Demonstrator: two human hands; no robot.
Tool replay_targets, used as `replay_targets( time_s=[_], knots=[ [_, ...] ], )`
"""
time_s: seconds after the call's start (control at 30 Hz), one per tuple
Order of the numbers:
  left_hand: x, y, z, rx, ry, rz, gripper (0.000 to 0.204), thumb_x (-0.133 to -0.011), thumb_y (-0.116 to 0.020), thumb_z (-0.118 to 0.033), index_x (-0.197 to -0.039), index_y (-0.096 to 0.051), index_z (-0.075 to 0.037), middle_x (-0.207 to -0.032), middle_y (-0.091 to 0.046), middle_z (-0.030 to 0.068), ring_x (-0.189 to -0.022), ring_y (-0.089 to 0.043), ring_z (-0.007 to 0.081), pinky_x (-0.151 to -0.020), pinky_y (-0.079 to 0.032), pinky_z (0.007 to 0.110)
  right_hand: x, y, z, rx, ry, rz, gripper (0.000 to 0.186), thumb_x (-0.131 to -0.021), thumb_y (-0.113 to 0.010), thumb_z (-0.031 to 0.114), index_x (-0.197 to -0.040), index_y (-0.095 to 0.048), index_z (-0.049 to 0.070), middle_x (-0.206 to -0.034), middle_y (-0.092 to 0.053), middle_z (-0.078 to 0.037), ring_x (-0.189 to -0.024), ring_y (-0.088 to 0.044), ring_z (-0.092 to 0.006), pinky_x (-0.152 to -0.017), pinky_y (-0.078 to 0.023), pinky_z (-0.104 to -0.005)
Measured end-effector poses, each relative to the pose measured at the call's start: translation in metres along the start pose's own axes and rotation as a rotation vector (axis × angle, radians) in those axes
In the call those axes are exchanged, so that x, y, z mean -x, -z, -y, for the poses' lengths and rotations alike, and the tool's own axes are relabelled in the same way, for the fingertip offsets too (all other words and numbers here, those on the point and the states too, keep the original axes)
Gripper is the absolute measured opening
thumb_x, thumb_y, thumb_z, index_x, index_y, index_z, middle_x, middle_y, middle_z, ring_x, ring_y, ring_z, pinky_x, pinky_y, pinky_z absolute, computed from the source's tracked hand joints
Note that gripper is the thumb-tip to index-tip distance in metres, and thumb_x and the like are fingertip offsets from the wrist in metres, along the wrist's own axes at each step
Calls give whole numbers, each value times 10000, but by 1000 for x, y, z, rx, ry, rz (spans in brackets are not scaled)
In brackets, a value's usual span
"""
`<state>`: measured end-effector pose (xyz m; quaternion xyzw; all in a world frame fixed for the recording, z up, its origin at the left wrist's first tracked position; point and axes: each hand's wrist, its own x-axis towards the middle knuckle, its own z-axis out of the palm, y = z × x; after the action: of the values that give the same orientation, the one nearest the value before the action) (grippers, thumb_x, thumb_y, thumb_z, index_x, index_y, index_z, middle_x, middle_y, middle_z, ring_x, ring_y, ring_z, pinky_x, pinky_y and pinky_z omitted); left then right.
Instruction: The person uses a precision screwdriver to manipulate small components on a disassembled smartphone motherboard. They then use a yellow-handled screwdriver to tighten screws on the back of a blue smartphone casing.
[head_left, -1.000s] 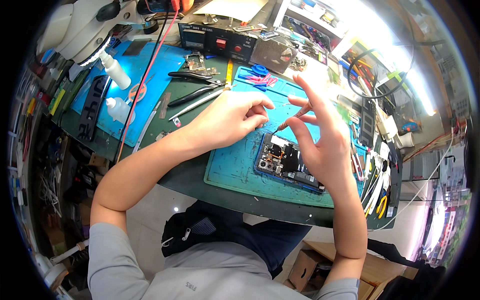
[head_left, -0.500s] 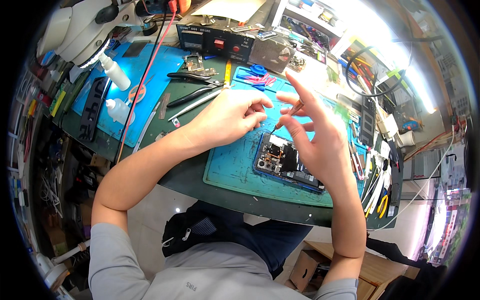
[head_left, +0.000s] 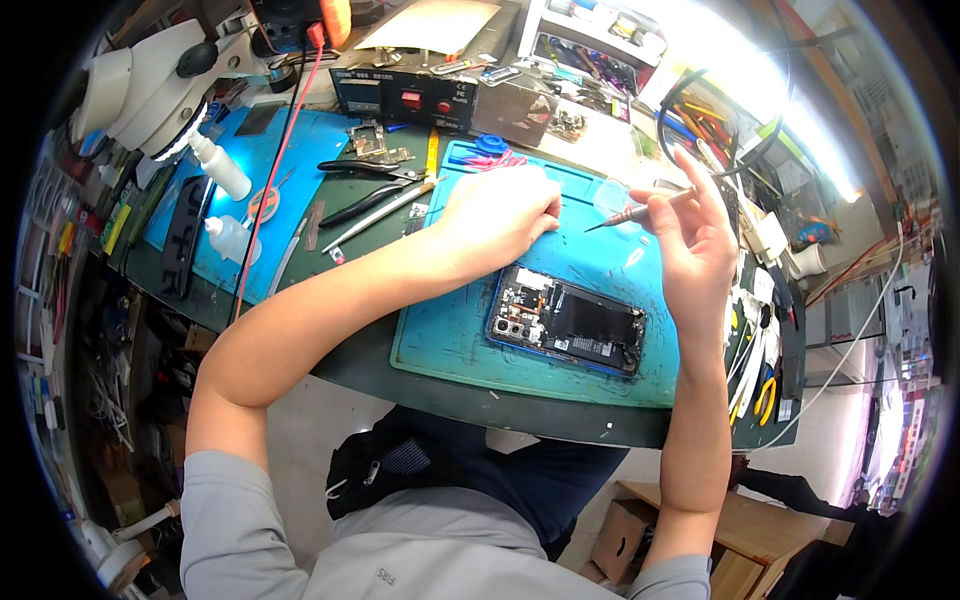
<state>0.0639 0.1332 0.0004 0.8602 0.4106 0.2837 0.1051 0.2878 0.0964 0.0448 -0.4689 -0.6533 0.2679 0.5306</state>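
Note:
An opened phone point(head_left: 565, 325), its battery and boards exposed, lies on the light-blue work mat point(head_left: 440, 340). My right hand point(head_left: 690, 235) grips a thin screwdriver point(head_left: 625, 215) above the mat, right of and beyond the phone, its tip pointing down-left. My left hand point(head_left: 510, 215) rests over the mat just beyond the phone with fingers curled and pressed together; whatever they may hold is hidden. Cutters point(head_left: 350, 205) and a white pen-like tool point(head_left: 370, 225) lie left of it. Blue and pink picks point(head_left: 490, 150) lie behind it.
A microscope point(head_left: 150, 75) overhangs the left mat point(head_left: 300, 140), where two plastic bottles point(head_left: 225, 170) stand. A black power unit point(head_left: 400, 100) is at the back, cables point(head_left: 292, 130) hanging left. Several tools point(head_left: 760, 360) crowd the right edge; a lamp point(head_left: 820, 150) glows above.
My right hand has lifted the screwdriver off the phone's corner and moved right and away, leaving the phone in full view. My left hand has shifted slightly up and right. The view has shifted slightly.

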Motion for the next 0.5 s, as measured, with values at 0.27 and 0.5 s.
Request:
replay_targets(
  time_s=[0.27,0.5],
  knots=[
    [-3,7,3,124,-55,-42,131,-952,-682,-146,-986,-636,-28,-949,-665,150,-910,-663,331,-814,-528,418,1,1,0,10,48,-30,463,-1003,-649,31,-1453,-541,15,-1007,-780,-117,-954,-744,-151,-842,-562,-270],
    [16,42,-2,452,139,88,175,-938,-703,-33,-1111,-684,-25,-974,-730,49,-883,-712,112,-719,-565,263,8,-10,13,-26,89,-26,465,-999,-667,51,-1444,-539,11,-1001,-779,-117,-954,-744,-154,-873,-564,-286]
  ],
)
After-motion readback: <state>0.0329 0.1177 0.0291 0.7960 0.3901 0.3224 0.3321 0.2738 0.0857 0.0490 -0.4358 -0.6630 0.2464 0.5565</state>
